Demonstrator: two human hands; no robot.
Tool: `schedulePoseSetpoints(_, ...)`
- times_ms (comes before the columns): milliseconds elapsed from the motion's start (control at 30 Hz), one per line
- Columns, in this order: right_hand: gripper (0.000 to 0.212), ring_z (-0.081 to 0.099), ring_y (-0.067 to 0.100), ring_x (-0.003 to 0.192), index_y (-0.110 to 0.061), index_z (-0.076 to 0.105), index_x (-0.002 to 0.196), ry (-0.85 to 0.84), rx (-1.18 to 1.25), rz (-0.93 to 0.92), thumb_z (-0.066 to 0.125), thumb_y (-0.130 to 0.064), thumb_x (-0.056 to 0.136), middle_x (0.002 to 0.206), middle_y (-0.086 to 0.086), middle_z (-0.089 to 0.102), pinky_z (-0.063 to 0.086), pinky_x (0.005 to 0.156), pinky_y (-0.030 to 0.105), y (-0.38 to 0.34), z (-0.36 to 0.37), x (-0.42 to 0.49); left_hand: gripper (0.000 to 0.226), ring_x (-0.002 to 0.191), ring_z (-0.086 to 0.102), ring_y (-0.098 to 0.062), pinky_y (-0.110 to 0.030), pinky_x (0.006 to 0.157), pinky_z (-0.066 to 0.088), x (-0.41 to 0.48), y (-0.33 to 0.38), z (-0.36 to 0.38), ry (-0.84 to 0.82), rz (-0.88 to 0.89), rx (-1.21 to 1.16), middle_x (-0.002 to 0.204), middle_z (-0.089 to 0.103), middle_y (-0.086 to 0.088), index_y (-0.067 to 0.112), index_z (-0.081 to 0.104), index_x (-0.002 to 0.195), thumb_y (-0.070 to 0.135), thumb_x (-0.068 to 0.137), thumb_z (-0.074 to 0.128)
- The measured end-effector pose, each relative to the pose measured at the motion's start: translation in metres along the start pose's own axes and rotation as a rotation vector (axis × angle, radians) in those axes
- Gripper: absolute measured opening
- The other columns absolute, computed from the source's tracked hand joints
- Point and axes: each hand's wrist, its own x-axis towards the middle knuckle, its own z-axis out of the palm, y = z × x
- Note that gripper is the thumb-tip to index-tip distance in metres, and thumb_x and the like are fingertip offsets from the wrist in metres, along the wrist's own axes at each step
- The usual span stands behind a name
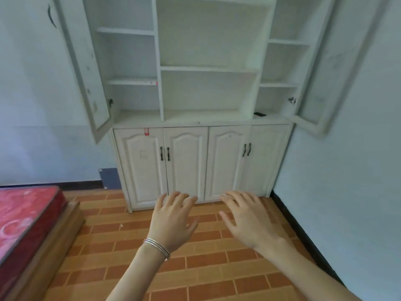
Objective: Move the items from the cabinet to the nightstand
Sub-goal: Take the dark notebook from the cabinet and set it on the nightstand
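A tall white cabinet point(204, 127) stands against the far wall, its two upper side doors swung open and its lower doors closed. The shelves look bare except for a small flat black item point(260, 114) on the counter at the lower right. My left hand point(173, 218), with thin bracelets on the wrist, and my right hand point(247, 218) hover palm down over the floor in front of the lower doors, fingers spread, holding nothing. No nightstand is in view.
A bed with a red patterned mattress point(23, 216) on a wooden frame fills the lower left. The open left door point(86, 68) and open right door point(319, 68) jut outward. A wall point(347, 170) closes the right side. The floor is brown brick-pattern tile.
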Motion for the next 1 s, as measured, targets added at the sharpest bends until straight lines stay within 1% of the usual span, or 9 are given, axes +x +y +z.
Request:
schedulePoseSetpoints(200, 0.041, 0.058, 0.015, 0.100, -0.022, 0.062, 0.114, 0.012, -0.040, 0.076, 0.037, -0.043, 0.088, 0.110, -0.004, 0.064, 0.046, 0.088, 0.033, 0.064, 0.033, 0.024, 0.050, 0.101, 0.061, -0.023, -0.047, 0.088, 0.049, 0.073, 0.015, 0.061, -0.040, 0.078, -0.072, 0.106, 0.066, 0.002, 0.024, 0.064, 0.113, 0.050, 0.078, 0.040)
schedulePoseSetpoints(333, 0.046, 0.057, 0.018, 0.106, -0.021, 0.059, 0.119, -0.040, -0.068, 0.139, 0.034, -0.043, 0.088, 0.116, -0.002, 0.062, 0.046, 0.093, 0.038, 0.108, 0.062, 0.060, 0.049, 0.100, 0.061, -0.023, -0.045, 0.088, 0.049, 0.134, 0.005, 0.097, -0.044, 0.123, -0.081, 0.107, 0.066, 0.003, 0.025, 0.064, 0.113, 0.050, 0.078, 0.039)
schedulePoseSetpoints(400, 0.047, 0.057, 0.019, 0.108, -0.021, 0.059, 0.120, -0.036, -0.080, 0.157, 0.033, -0.043, 0.088, 0.118, -0.001, 0.061, 0.046, 0.095, 0.040, 0.129, 0.070, 0.084, 0.049, 0.100, 0.062, -0.023, -0.045, 0.088, 0.049, 0.172, -0.002, 0.109, -0.051, 0.142, -0.089, 0.107, 0.066, 0.002, 0.025, 0.064, 0.113, 0.049, 0.079, 0.038)
schedulePoseSetpoints(500, 0.046, 0.057, 0.019, 0.108, -0.021, 0.058, 0.121, -0.027, -0.084, 0.181, 0.033, -0.042, 0.088, 0.119, -0.001, 0.061, 0.045, 0.095, 0.039, 0.161, 0.075, 0.123, 0.049, 0.097, 0.062, -0.024, -0.046, 0.087, 0.048, 0.231, -0.010, 0.124, -0.004, 0.176, -0.096, 0.107, 0.066, 0.000, 0.024, 0.065, 0.113, 0.049, 0.079, 0.039)
schedulePoseSetpoints(567, 0.045, 0.056, 0.018, 0.110, -0.023, 0.056, 0.124, -0.010, -0.094, 0.213, 0.035, -0.042, 0.089, 0.122, 0.000, 0.059, 0.043, 0.097, 0.038, 0.182, 0.081, 0.147, 0.050, 0.098, 0.062, -0.025, -0.046, 0.087, 0.048, 0.267, -0.013, 0.136, 0.016, 0.201, -0.109, 0.109, 0.066, -0.001, 0.024, 0.064, 0.114, 0.049, 0.079, 0.039)
schedulePoseSetpoints(700, 0.040, 0.051, 0.020, 0.116, -0.022, 0.050, 0.128, 0.019, -0.060, 0.228, 0.049, -0.036, 0.091, 0.131, 0.003, 0.052, 0.041, 0.100, 0.039, 0.211, 0.100, 0.172, 0.050, 0.099, 0.062, -0.025, -0.046, 0.087, 0.049, 0.312, -0.009, 0.166, 0.012, 0.231, -0.150, 0.112, 0.065, -0.002, 0.023, 0.064, 0.115, 0.048, 0.078, 0.040)
schedulePoseSetpoints(833, 0.043, 0.048, 0.018, 0.122, -0.025, 0.044, 0.130, -0.054, -0.072, 0.200, 0.035, -0.041, 0.092, 0.135, 0.001, 0.048, 0.041, 0.102, 0.042, 0.236, 0.132, 0.185, 0.049, 0.102, 0.062, -0.026, -0.047, 0.087, 0.049, 0.335, -0.010, 0.206, -0.041, 0.250, -0.164, 0.115, 0.064, -0.002, 0.025, 0.063, 0.116, 0.048, 0.078, 0.040)
schedulePoseSetpoints(1000, 0.045, 0.051, 0.016, 0.119, -0.026, 0.045, 0.130, -0.111, -0.074, 0.214, 0.033, -0.044, 0.090, 0.132, -0.001, 0.051, 0.042, 0.099, 0.038, 0.282, 0.168, 0.210, 0.049, 0.104, 0.061, -0.026, -0.049, 0.087, 0.049, 0.375, -0.008, 0.256, -0.111, 0.248, -0.162, 0.116, 0.064, -0.001, 0.027, 0.063, 0.116, 0.048, 0.078, 0.040)
